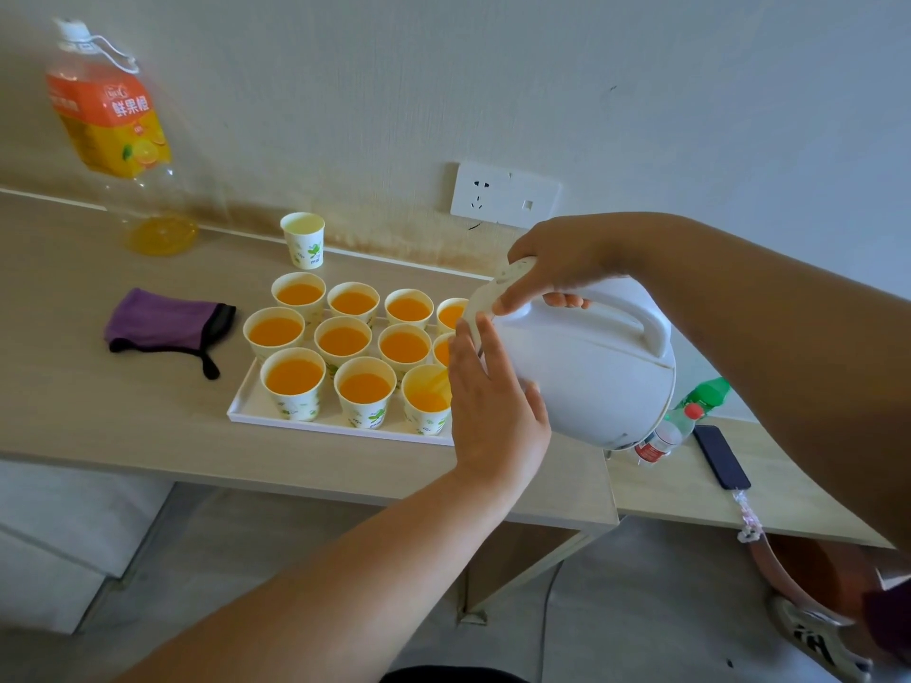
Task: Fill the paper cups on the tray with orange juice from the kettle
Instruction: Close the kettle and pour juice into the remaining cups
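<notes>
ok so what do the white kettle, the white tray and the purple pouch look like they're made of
White kettle: seemingly smooth matte plastic, with a moulded handle and seam. White rectangular tray: likely plastic, smooth with a thin raised rim; uncertain. Purple drawstring pouch: soft cloth, slumped and creased.

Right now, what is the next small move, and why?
Probably pour a little more into the front cup below the kettle: its juice sits lower than in the next cup. The right hand grips the handle, and the left hand steadies the tilted kettle.
</notes>
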